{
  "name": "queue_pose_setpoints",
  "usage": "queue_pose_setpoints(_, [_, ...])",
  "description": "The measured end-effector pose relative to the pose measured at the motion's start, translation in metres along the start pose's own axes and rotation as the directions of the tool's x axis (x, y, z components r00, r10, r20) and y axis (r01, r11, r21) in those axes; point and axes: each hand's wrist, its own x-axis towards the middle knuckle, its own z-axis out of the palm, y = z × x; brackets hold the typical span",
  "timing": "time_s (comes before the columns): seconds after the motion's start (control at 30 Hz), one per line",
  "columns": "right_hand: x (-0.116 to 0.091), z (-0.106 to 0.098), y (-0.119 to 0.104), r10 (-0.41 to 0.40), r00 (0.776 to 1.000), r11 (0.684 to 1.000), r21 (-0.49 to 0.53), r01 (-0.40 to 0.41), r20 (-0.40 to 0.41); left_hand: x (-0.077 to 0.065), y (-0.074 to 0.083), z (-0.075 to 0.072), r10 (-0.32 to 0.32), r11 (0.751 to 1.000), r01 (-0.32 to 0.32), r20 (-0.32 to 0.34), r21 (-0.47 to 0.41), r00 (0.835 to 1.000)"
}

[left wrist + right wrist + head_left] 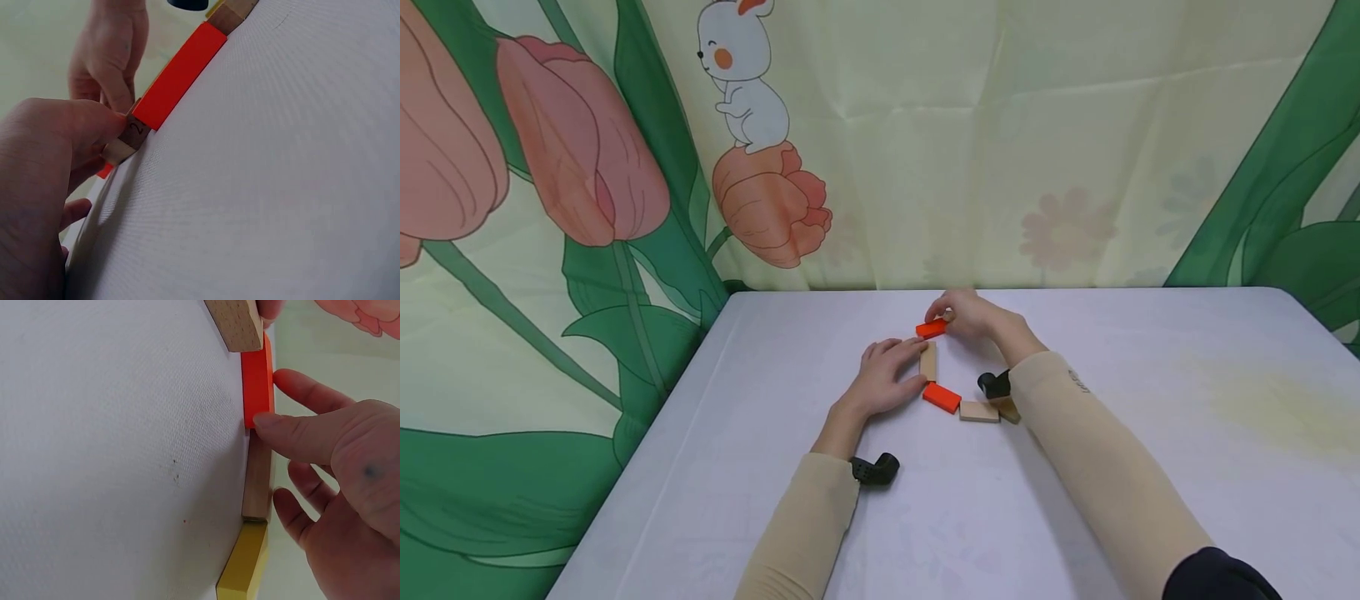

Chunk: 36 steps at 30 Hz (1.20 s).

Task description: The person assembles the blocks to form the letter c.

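Small rectangular blocks form a curved row on the white table. At its far end, my right hand (pixel 970 317) pinches a red block (pixel 931 329), thumb and index finger on opposite sides in the right wrist view. My left hand (pixel 883 375) holds the plain wooden block (pixel 928 362) beside it, thumb at the near end and fingers at the far end. That block bears a number in the left wrist view. A second red block (pixel 942 397) touches its near end. Beyond the pinched block, a wooden block (pixel 256 481) and a yellow block (pixel 240 562) continue the row.
Another wooden block (pixel 980 412) lies right of the nearer red block, followed by one partly hidden behind the right sleeve (pixel 1075 433). The white table (pixel 1150 358) meets a flower-printed curtain (pixel 925 167) at the back. Each wrist wears a black camera.
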Motion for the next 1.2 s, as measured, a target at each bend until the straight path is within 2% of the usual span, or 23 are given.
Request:
queue_pose_setpoints(0.17, [-0.0015,-0.0014,0.0007,-0.028,1.0,1.0,-0.011,0.027,-0.011,0.0009,0.0006,-0.0009,0.019,0.999,-0.019,-0.002,0.038,1.0])
queue_pose_setpoints(0.4, [-0.0052,-0.0029,0.002,0.036,0.999,0.996,0.082,-0.038,0.023,0.0008,0.0016,-0.0013,0.011,0.999,-0.011,-0.001,0.035,1.0])
queue_pose_setpoints(0.63, [-0.0039,-0.0025,0.0016,0.011,1.0,0.993,0.115,-0.012,0.007,0.0005,0.0009,-0.0034,0.01,0.999,-0.01,0.006,0.049,1.0])
queue_pose_setpoints(0.97, [-0.0007,0.0009,0.0002,0.017,1.0,0.995,0.099,-0.019,0.02,-0.0002,0.0015,-0.0039,0.011,0.999,-0.011,0.01,0.04,1.0])
queue_pose_setpoints(1.2, [0.0015,0.0035,0.0003,0.047,0.999,0.996,0.082,-0.046,-0.002,0.0001,0.0011,-0.0031,0.018,0.999,-0.018,0.004,0.044,1.0])
